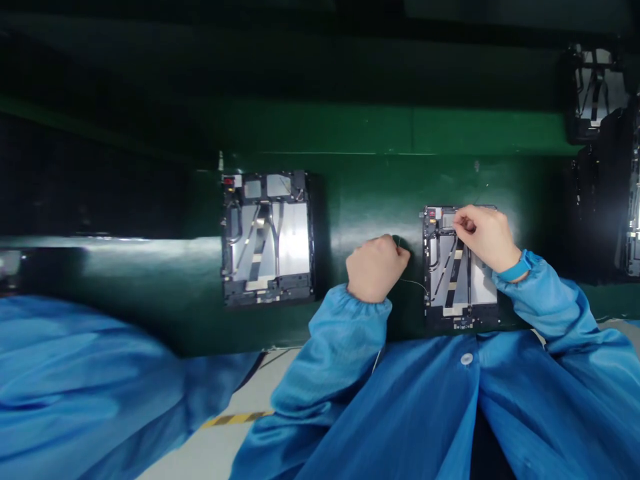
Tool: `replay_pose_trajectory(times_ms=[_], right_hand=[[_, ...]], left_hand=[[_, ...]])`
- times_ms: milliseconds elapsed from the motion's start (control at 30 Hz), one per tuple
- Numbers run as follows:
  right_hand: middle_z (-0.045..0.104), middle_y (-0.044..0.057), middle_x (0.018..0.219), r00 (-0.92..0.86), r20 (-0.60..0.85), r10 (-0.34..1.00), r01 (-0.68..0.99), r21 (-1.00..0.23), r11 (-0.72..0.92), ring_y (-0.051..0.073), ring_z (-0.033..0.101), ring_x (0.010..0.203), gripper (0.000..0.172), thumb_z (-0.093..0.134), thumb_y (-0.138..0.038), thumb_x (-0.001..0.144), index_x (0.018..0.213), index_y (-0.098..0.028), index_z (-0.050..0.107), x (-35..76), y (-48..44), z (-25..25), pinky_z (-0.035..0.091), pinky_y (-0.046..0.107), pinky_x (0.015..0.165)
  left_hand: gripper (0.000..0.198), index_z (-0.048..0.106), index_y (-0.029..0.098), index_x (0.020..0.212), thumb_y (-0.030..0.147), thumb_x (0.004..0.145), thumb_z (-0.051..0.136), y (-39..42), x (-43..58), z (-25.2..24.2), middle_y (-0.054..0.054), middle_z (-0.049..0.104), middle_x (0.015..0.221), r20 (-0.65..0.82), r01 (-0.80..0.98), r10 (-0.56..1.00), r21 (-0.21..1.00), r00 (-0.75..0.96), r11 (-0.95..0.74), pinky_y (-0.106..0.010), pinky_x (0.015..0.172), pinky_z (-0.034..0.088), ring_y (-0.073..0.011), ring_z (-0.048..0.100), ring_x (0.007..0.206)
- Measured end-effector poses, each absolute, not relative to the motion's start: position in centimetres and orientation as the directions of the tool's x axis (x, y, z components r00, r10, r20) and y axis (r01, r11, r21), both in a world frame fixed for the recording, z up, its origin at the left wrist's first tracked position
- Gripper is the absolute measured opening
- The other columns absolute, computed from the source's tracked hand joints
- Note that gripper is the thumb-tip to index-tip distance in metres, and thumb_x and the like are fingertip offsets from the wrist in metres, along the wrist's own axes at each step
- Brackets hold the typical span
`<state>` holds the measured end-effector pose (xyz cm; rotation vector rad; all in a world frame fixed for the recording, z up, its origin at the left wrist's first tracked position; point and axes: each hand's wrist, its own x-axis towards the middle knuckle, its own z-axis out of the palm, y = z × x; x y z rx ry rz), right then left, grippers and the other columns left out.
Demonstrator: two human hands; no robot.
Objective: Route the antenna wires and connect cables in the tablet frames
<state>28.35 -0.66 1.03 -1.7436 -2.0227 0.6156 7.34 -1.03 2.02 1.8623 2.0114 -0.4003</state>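
Note:
An opened tablet-like device (484,283) lies on the green work surface in front of me, with a silver panel, dark cables and a black frame. My right hand (487,233) is over its upper part, thumb and fingertips pinched together; whatever is between them is too small to make out. To the left of the device, my left hand (376,267) is closed in a fist just above the surface. A thin pale thread (414,282) runs between this fist and the device's left edge, and a strand also shows by the thumb. A blue band (515,268) circles my right wrist.
A second opened device (293,233) lies to the left on the green surface (365,187). More dark devices (600,87) stand at the far right. Another person's blue sleeve (90,380) fills the lower left. A dark raised edge runs along the back.

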Motion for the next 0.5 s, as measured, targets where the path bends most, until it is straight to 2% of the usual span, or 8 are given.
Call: replay_pose_trajectory(times_ms=[67,133,233,367,500], right_hand=[[0.075,0.001,0.079,-0.171,0.045,0.984,0.851,-0.496,0.170,0.019,0.068,0.077,0.014,0.064,-0.010,0.087,0.085,-0.022,0.071,28.4,-1.5,1.0,0.048,0.029,0.076],[0.077,0.002,0.080,-0.182,0.089,0.979,0.873,-0.444,0.203,0.019,0.069,0.076,0.014,0.063,-0.011,0.089,0.085,-0.022,0.071,28.4,-2.3,0.8,0.049,0.030,0.076],[0.078,0.003,0.081,-0.187,0.131,0.974,0.890,-0.396,0.224,0.020,0.070,0.075,0.012,0.065,-0.012,0.090,0.086,-0.022,0.071,28.2,-3.3,0.6,0.049,0.031,0.075],[0.078,0.002,0.079,-0.206,0.158,0.966,0.892,-0.376,0.251,0.021,0.071,0.074,0.010,0.067,-0.013,0.090,0.088,-0.022,0.072,28.1,-4.3,0.8,0.050,0.032,0.074],[0.077,0.002,0.077,-0.198,0.207,0.958,0.872,-0.409,0.269,0.020,0.071,0.072,0.010,0.068,-0.014,0.091,0.088,-0.022,0.072,28.2,-5.0,0.8,0.051,0.031,0.073]], left_hand=[[0.022,0.069,0.017,0.102,0.026,0.090,0.053,-1.3,6.8,0.9,-0.012,0.073,0.091,-0.364,0.974,0.931,0.214,0.015,0.068,-0.036,0.074,0.050,-0.0295,0.072,0.086],[0.019,0.065,0.019,0.105,0.026,0.090,0.055,-1.2,6.7,-0.1,-0.004,0.067,0.080,-0.238,0.887,0.965,0.461,0.113,0.009,-0.031,0.071,0.048,-0.0225,0.068,0.078],[0.010,0.063,0.020,0.096,0.022,0.087,0.057,-0.5,7.1,-1.1,0.003,0.058,0.068,-0.170,0.692,0.952,0.719,0.256,-0.057,-0.028,0.066,0.046,-0.0155,0.059,0.064],[0.004,0.061,0.019,0.089,0.019,0.085,0.059,0.8,7.0,-1.7,0.002,0.061,0.072,-0.222,0.507,0.903,0.862,0.368,0.005,-0.026,0.063,0.046,-0.0117,0.056,0.061],[0.008,0.061,0.019,0.090,0.022,0.085,0.065,2.0,6.2,-2.0,0.002,0.061,0.073,-0.308,0.369,0.827,0.920,0.470,0.133,-0.025,0.061,0.049,-0.0119,0.061,0.062]])
